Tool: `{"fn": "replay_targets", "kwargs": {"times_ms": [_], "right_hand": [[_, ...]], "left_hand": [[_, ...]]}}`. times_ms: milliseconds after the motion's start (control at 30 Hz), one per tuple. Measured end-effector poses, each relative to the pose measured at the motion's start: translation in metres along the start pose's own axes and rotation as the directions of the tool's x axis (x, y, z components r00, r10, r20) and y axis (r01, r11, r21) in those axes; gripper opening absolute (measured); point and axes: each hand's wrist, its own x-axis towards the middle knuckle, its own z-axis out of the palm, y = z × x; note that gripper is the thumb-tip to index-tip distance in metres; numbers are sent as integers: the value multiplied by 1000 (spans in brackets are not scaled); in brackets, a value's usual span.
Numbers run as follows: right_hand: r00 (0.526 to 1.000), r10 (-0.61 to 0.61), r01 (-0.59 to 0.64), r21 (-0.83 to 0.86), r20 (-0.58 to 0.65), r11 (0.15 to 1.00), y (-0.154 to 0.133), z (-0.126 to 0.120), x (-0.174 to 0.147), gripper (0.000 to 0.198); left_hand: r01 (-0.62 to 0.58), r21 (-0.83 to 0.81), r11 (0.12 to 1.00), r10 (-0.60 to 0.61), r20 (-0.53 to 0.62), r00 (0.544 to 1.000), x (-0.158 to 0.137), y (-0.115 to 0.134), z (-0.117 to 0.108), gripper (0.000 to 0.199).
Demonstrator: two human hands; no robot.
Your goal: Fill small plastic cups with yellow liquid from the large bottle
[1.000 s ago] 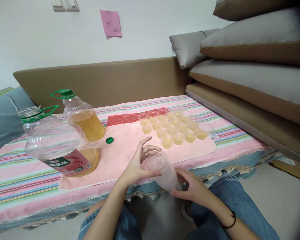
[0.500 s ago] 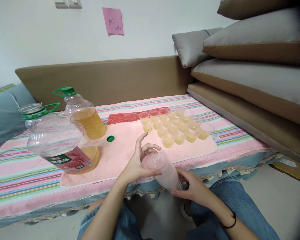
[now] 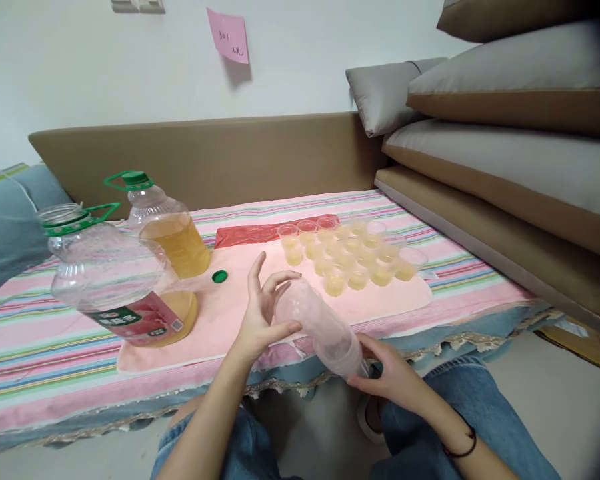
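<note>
A sleeve of clear plastic cups (image 3: pixel 325 327) is held slantwise between my hands, over the front edge of the bed-like surface. My left hand (image 3: pixel 263 313) curves round its upper left end, thumb below and index finger raised. My right hand (image 3: pixel 387 373) grips the lower right end between thumb and fingers. Beyond them stand several clear cups (image 3: pixel 334 285) of pale yellow drink, close together in rows. Left of my hands is a large uncapped bottle (image 3: pixel 135 320) with a pink label, partly full of yellow liquid. Its loose green cap (image 3: pixel 220 276) lies nearby.
A second big bottle (image 3: pixel 177 243), capped in green, stands behind the first. A red plastic bag (image 3: pixel 250 235) lies flat behind the cups. Under everything is a pink mat (image 3: pixel 220 327) on a striped cloth (image 3: pixel 20 373). Stacked cushions (image 3: pixel 510 153) rise at the right.
My left hand has shifted left and slightly up with its end of the cup sleeve, which now spans a longer stretch. My right hand has barely moved.
</note>
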Motion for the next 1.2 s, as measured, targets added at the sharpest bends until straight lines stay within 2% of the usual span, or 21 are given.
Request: {"fn": "replay_targets", "kwargs": {"times_ms": [100, 200, 467, 667, 767, 867, 933, 1000, 1100, 1200], "right_hand": [[1000, -2, 2, -6, -14, 1000, 2, -4, -3, 50], [1000, 0, -1, -8, -29, 1000, 4, -5, -4, 50], [1000, 3, -3, -13, -19, 1000, -1, -1, -1, 49], [999, -6, 7, 29, -32, 1000, -4, -1, 0, 51], [999, 2, -1, 22, -42, 1000, -1, -2, -1, 54], [998, 10, -11, -22, -60, 1000, 2, -3, -3, 56], [997, 6, -9, -43, -77, 999, 3, -3, -4, 54], [994, -3, -1, -36, -108, 999, 5, -5, -5, 53], [978, -11, 10, -3, -208, 1000, 10, -16, -8, 54], [930, 36, -20, 47, -365, 999, 13, -46, -11, 55]], "left_hand": [[-1, -14, 1000, 0, -76, 997, 2, 6, -3, 110], [9, -33, 999, -12, -91, 996, 2, 9, -4, 111], [0, -104, 995, 13, 119, 993, 2, 0, 18, 108], [89, -140, 986, -58, 210, 976, 2, -1, 26, 108], [56, -122, 991, -41, 123, 992, 3, 1, 27, 113], [1, -154, 988, -8, -47, 999, 7, 4, 22, 110], [-40, -148, 988, 14, -171, 985, 11, 7, 13, 102], [-46, -60, 997, 27, -284, 958, 14, 7, 4, 94], [87, 161, 983, -16, -402, 916, 18, -1, -8, 95], [255, 264, 930, -136, -397, 908, 19, -16, -10, 98]]}}
